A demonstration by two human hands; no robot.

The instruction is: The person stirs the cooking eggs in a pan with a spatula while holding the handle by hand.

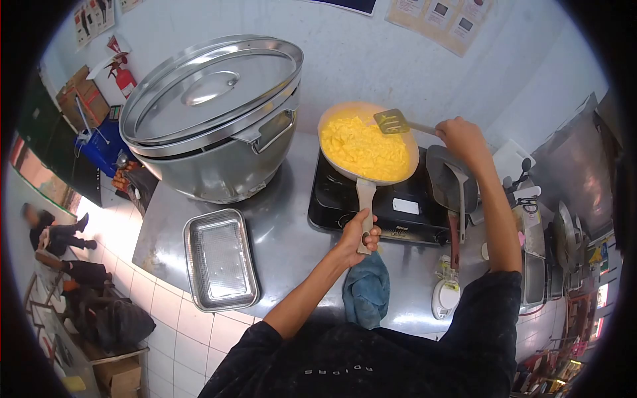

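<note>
My left hand [359,235] is wrapped round the beige handle of a frying pan [367,189]. The pan sits over the black portable stove [328,196], tilted a little. Soft yellow scrambled eggs [365,147] fill most of it. In my right hand [462,138] is the handle of a slotted spatula [391,122], its olive-coloured blade over the upper right of the eggs. A second, dark pan [448,176] lies at the stove's right side, with a pale utensil resting across it. A blue cloth [367,290] lies on the counter below my left hand.
A large lidded metal pot [212,159] stands at the left. In front of it is a rectangular metal tray [221,262]. A small white scale [446,298] is near the right front. Pans and containers [564,245] crowd the far right. A seated person [56,232] is at far left.
</note>
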